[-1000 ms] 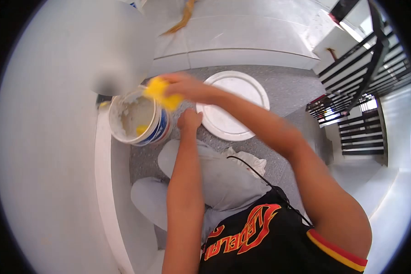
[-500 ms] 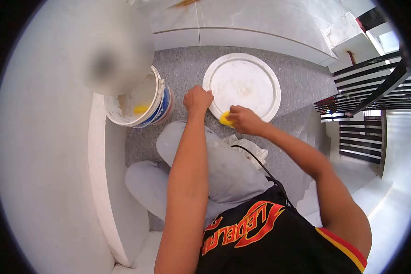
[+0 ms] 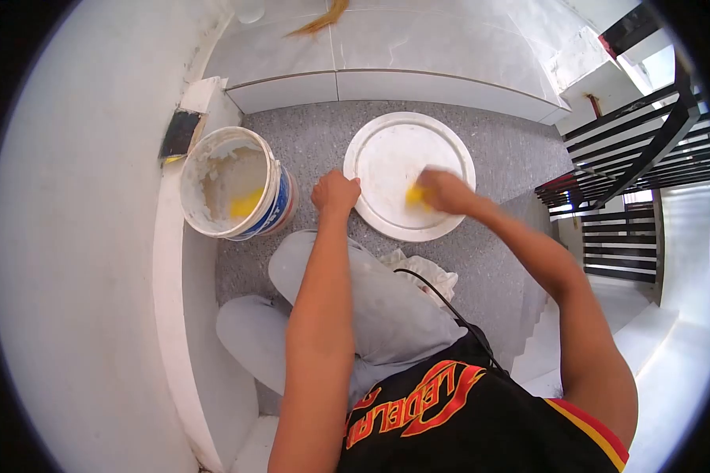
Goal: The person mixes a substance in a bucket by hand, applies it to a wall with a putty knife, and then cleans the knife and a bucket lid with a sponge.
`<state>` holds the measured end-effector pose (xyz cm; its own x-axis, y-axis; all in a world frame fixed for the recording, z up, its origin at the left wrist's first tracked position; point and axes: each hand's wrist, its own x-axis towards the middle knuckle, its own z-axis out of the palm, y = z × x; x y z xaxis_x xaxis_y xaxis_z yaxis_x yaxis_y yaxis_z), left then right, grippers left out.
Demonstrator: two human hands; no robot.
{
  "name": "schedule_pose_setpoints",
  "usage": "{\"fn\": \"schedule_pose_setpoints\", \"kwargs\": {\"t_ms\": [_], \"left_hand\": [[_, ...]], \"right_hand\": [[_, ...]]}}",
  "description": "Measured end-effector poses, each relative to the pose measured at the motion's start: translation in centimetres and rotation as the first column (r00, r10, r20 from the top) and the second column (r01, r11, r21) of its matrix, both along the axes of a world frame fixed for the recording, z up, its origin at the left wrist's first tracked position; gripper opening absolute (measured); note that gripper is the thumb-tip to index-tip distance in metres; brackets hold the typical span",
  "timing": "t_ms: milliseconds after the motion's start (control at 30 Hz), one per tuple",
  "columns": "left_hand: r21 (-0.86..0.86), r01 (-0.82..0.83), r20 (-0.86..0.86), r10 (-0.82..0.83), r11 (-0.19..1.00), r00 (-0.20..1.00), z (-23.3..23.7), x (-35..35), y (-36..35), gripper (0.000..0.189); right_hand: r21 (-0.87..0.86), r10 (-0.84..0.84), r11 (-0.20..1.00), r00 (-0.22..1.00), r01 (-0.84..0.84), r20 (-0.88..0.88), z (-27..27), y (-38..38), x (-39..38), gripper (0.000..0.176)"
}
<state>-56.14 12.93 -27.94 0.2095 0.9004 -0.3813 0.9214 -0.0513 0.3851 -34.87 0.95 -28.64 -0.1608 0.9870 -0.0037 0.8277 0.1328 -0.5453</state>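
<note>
A round white lid (image 3: 386, 150) with a raised rim lies on the grey speckled floor in front of me. At its left edge, my left hand (image 3: 336, 191) is closed with the thumb against the rim. My right hand (image 3: 447, 191), blurred by motion, grips a yellow sponge (image 3: 415, 195) over the lower right part of the lid's face. To the left of my left hand stands a white bucket (image 3: 272, 214) with a blue label and a wire handle. Inside it are murky residue and another yellow piece (image 3: 247, 202).
A crumpled whitish cloth (image 3: 438, 277) lies beside my bent leg, near a black cord (image 3: 442, 296). Behind the lid rises a tiled step (image 3: 450, 87) with straw-coloured bristles (image 3: 323, 20) on it. Stairs and a black railing (image 3: 635, 146) are at the right, a white wall (image 3: 79, 236) at the left.
My right hand has moved the sponge from the lid's lower rim up onto its face. A blurred pale shape over the bucket is gone. My left hand stays at the rim.
</note>
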Motion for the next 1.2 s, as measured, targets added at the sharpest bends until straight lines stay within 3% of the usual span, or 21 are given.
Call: {"fn": "schedule_pose_setpoints", "kwargs": {"t_ms": [33, 67, 133, 200, 233, 267, 333, 400, 467, 533, 567, 633, 700, 800, 833, 900, 967, 1033, 1067, 1133, 1200], "left_hand": [[-0.006, 0.002, 0.011, -0.002, 1.0, 1.0, 0.0, -0.1, 0.0, 0.041], [-0.017, 0.005, 0.017, -0.005, 1.0, 1.0, -0.1, -0.2, -0.1, 0.04], [-0.049, -0.003, 0.016, 0.003, 0.999, 1.0, 0.4, -0.2, -0.3, 0.04], [-0.065, -0.011, 0.021, 0.013, 0.998, 1.0, 0.5, -0.1, 0.0, 0.039], [-0.058, -0.005, 0.022, 0.006, 0.998, 1.0, 0.3, -0.1, 0.2, 0.039], [-0.056, 0.001, 0.023, 0.0, 0.998, 1.0, 0.0, -0.2, 0.1, 0.039], [-0.051, 0.002, 0.031, -0.001, 0.999, 1.0, -0.5, -0.3, -0.3, 0.039], [-0.04, -0.009, 0.039, 0.011, 0.999, 0.999, -0.5, -0.3, 0.5, 0.039], [-0.06, 0.009, 0.06, -0.006, 0.998, 0.998, -0.7, -0.5, 0.1, 0.04], [-0.05, 0.019, 0.034, -0.017, 0.999, 0.999, -1.0, -0.3, 0.1, 0.04], [-0.038, 0.023, 0.014, -0.023, 0.999, 1.0, -1.1, -0.4, 0.2, 0.04], [-0.025, 0.033, 0.004, -0.033, 0.999, 0.999, -1.4, -0.3, 0.2, 0.04], [-0.005, 0.039, 0.006, -0.039, 0.999, 0.999, -1.3, -0.1, 0.1, 0.039], [0.003, 0.017, 0.024, -0.017, 1.0, 1.0, -0.9, -0.3, 0.2, 0.04], [0.013, 0.022, 0.026, -0.022, 1.0, 0.999, -1.0, -0.5, 0.2, 0.039], [0.024, 0.032, 0.032, -0.033, 0.999, 0.999, -1.0, -0.4, -0.1, 0.038], [-0.018, 0.011, 0.038, -0.01, 1.0, 0.999, -0.7, -0.6, -0.1, 0.038], [-0.021, 0.012, 0.035, -0.011, 1.0, 0.999, -0.2, -0.6, -0.4, 0.038], [-0.014, 0.021, 0.04, -0.021, 1.0, 0.999, -0.2, -0.5, -0.4, 0.038], [-0.008, 0.034, 0.027, -0.033, 0.999, 0.999, -0.6, -0.2, -0.2, 0.038], [-0.009, 0.046, 0.011, -0.046, 0.999, 0.999, -1.2, -0.3, -0.3, 0.038]], "right_hand": [[0.199, -0.212, 0.956, 0.976, 0.218, -0.05, 0.0, 1.6, 0.8, 0.018], [0.279, -0.423, 0.876, 0.904, 0.392, 0.059, -0.1, 2.9, 1.7, 0.021], [0.281, -0.545, 0.83, 0.81, 0.483, 0.218, -3.1, 5.3, 2.3, 0.026], [0.441, -0.594, 0.78, 0.746, 0.444, 0.3, -7.9, 5.2, -1.6, 0.015], [0.477, -0.521, 0.804, 0.808, 0.355, 0.276, -8.7, 4.5, -4.3, 0.015], [0.24, -0.277, 0.939, 0.955, 0.246, 0.104, -4.8, 2.8, -6.5, 0.017], [0.046, -0.262, 0.962, 0.955, 0.271, -0.14, -3.4, 2.3, -5.5, 0.022], [0.34, -0.551, 0.766, 0.83, 0.545, -0.088, -4.1, 5.3, -1.9, 0.026], [0.389, -0.748, 0.626, 0.662, 0.676, 0.054, -4.6, 8.1, 0.4, 0.027], [0.281, -0.831, 0.556, 0.536, 0.782, 0.15, -5.0, 10.4, -1.6, 0.027], [0.295, -0.828, 0.558, 0.547, 0.776, 0.126, -5.1, 11.0, -2.9, 0.026], [0.259, -0.694, 0.719, 0.692, 0.645, 0.199, -5.8, 11.5, -4.7, 0.024], [0.54, -0.494, 0.722, 0.868, 0.433, -0.035, -6.9, 11.5, -7.3, 0.013], [0.315, -0.243, 0.924, 0.969, 0.215, 0.052, -5.1, 8.9, -8.5, 0.016], [0.335, -0.243, 0.918, 0.968, 0.211, 0.057, -4.6, 8.3, -7.9, 0.016], [0.254, -0.231, 0.931, 0.962, 0.262, -0.147, -4.2, 6.6, -6.5, 0.021], [0.38, -0.533, 0.735, 0.825, 0.561, -0.187, -4.0, 6.5, -3.4, 0.027], [0.518, -0.741, 0.561, 0.671, 0.646, -0.034, -4.3, 6.8, -0.3, 0.027], [0.494, -0.791, 0.517, 0.611, 0.699, -0.036, -4.8, 7.1, 0.6, 0.025], [0.372, -0.818, 0.569, 0.552, 0.734, 0.162, -5.5, 8.6, 0.0, 0.022], [0.448, -0.839, 0.516, 0.536, 0.73, 0.093, -5.7, 9.8, -1.9, 0.019]]}}
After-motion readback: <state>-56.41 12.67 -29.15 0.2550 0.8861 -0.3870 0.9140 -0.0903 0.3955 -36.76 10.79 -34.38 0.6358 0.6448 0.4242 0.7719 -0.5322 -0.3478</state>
